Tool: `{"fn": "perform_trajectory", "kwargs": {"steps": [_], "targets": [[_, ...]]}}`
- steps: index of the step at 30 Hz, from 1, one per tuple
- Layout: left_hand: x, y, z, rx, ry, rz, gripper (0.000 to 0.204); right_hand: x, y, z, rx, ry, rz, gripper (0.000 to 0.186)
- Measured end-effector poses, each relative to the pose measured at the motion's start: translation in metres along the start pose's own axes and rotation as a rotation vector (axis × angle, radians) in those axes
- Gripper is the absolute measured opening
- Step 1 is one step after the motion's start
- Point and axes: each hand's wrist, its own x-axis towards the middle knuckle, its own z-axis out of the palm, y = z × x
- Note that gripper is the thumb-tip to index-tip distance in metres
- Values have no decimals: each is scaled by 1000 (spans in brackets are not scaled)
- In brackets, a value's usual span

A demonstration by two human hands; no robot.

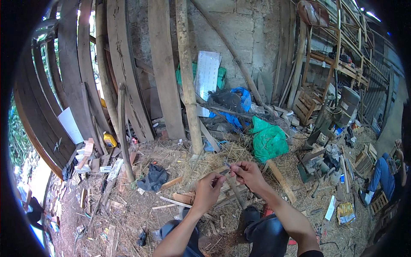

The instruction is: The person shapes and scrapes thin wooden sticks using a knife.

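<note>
Over the littered ground in front of my knees, both hands are raised close together with their fingers pinched. My left hand is closed at the fingertips, next to a small grey pointed piece. My right hand pinches from the other side; a thin bit sticks out past its fingertips. Both pieces are too small to name, and the fingers hide most of them. Below the hands, a wooden stick slants toward my dark shoe.
Ahead stand a bamboo pole and leaning planks. A green sack lies beyond my right hand, a black plastic bag to the left. A metal vise-like stand is at right. Another person sits at far right.
</note>
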Motion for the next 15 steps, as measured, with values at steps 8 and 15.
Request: {"fn": "perform_trajectory", "kwargs": {"steps": [8, 15], "targets": [[-6, -7, -9, -22, -75, -12, 16, 9, -3, -45, -19, 291, -157, 17], [-1, -10, -13, -88, -61, -61, 16, 2, -5, -32, 12, 254, -146, 21]]}}
